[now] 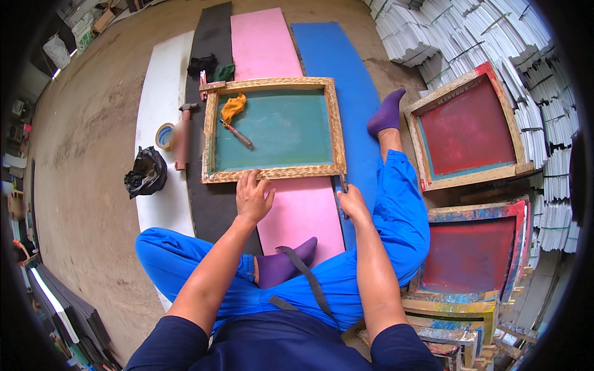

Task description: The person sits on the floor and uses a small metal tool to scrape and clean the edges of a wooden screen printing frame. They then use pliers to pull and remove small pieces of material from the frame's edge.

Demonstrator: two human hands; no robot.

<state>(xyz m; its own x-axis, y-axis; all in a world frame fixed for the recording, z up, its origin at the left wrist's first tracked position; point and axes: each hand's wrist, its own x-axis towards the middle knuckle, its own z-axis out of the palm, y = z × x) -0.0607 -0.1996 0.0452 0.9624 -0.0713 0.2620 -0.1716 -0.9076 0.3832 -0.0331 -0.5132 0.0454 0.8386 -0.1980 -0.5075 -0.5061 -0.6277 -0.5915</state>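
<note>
A wooden screen-printing frame [276,173] with green mesh lies in front of me. My left hand [252,196] rests its spread fingertips on the near wooden rail. My right hand [354,203] is closed around dark-handled pliers [344,184], whose tip meets the near right corner of the frame; the jaws are too small to read. On the mesh lie an orange cloth [234,108] and a screwdriver-like tool with a brown handle [240,136], near the far left corner.
Left of the frame are a hammer [183,139], a roll of tape [164,136] and a black plastic bag [146,173]. White, black, pink and blue mats [337,55] lie underneath. At right stand red-mesh frames [470,127], stacked frames [461,306] and bundled white sheets [405,34].
</note>
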